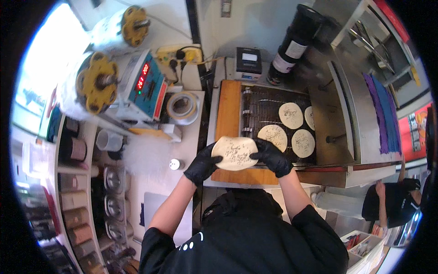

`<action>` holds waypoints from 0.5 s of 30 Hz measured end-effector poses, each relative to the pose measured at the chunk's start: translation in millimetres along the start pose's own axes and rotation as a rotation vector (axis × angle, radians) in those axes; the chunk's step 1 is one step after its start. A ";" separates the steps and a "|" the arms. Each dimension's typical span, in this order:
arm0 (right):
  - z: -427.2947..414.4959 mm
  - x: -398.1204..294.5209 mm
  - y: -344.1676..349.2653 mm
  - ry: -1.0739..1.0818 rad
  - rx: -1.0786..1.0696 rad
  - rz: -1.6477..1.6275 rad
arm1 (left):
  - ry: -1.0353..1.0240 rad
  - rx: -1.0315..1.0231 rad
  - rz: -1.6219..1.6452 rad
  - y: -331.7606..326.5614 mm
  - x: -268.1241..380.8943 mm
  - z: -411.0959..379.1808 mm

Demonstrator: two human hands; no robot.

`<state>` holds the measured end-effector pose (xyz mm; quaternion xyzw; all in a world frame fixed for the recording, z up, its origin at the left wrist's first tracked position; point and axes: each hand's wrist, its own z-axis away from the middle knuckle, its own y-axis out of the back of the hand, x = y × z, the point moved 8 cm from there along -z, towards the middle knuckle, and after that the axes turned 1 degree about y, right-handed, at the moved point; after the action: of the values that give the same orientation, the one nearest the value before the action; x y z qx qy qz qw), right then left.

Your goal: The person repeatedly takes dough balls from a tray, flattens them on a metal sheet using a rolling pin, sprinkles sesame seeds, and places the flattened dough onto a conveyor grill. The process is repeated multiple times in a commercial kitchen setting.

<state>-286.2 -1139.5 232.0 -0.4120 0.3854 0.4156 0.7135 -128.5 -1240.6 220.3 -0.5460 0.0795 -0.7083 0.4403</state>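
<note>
A round of pale flat dough (234, 153) sprinkled with dark seeds is stretched between my hands. In a black glove, my left hand (203, 164) grips its left edge. On the opposite edge, my right hand (272, 157), gloved the same way, pinches with the thumb on top. Behind the dough lies a dark wire conveyor (256, 109) leading into a steel oven. Several seeded rounds rest on it; the nearest round (273, 136) is partly covered by my right hand. A wooden board (227, 109) borders the conveyor on its left and front sides.
Left of me, a white counter carries a shaker (176, 164), a tape roll (182, 107) and a teal-fronted machine (145, 85) with a lit display. Steel lidded containers (114, 207) line its far side. Behind the conveyor are a small black printer (248, 61) and stacked black cylinders (291, 48). Another person (386, 203) stands at right.
</note>
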 end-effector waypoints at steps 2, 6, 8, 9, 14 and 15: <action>-13.6 -23.3 27.3 0.132 0.028 -0.081 | -0.062 -0.084 -0.061 -7.9 13.5 -46.6; -47.2 -54.0 107.1 0.321 0.429 0.374 | -0.367 -0.184 -0.506 -41.9 50.4 -144.4; -60.6 -63.5 132.1 0.370 0.622 0.871 | -0.371 -0.125 -0.791 -53.3 47.2 -186.9; -67.1 -69.7 130.7 0.400 0.701 1.239 | -0.347 -0.083 -0.977 -53.8 45.3 -202.7; -93.7 -88.8 131.5 0.383 0.799 1.389 | -0.661 0.081 -1.349 -51.0 56.8 -231.7; -105.8 -86.5 133.6 0.401 0.743 1.350 | -0.597 0.090 -1.277 -51.2 55.8 -234.1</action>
<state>-460.7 -1217.4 235.0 0.1084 0.7863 0.5203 0.3153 -354.3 -1335.7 198.3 -0.6381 -0.4097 -0.6509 -0.0361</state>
